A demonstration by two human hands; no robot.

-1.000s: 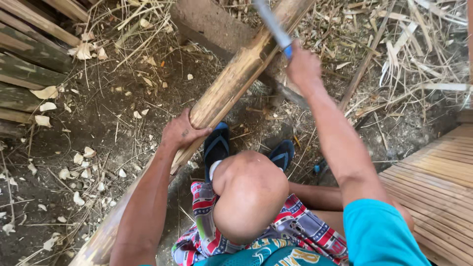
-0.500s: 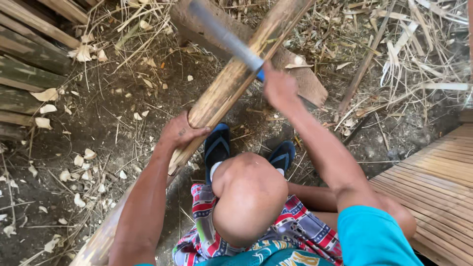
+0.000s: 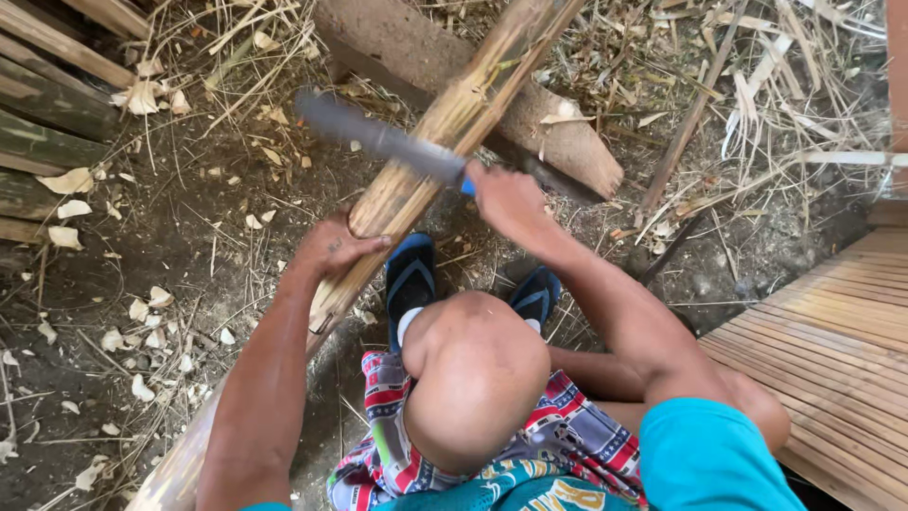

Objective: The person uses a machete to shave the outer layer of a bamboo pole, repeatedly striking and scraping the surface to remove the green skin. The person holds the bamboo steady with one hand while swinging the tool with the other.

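A long split bamboo pole (image 3: pixel 470 106) runs diagonally from the lower left to the top middle and rests on a thick wooden log (image 3: pixel 397 38). My left hand (image 3: pixel 333 249) grips the pole partway along, on its left side. My right hand (image 3: pixel 506 201) is closed on the blue handle of a long machete (image 3: pixel 378 138). Its blurred blade lies across the pole and points left, just above my left hand. My bent bare knee (image 3: pixel 473 378), in patterned shorts, is below the hands.
My feet in blue flip-flops (image 3: pixel 409 276) stand on the dirt beside the pole. A slatted bamboo platform (image 3: pixel 823 322) fills the lower right. Stacked bamboo poles (image 3: pixel 47 114) lie at the upper left. Pale wood chips (image 3: pixel 66 185) and dry straw litter the ground.
My right hand has swung the machete down from the top of the view to the pole, and the blade now lies across it. My left hand has kept its grip.
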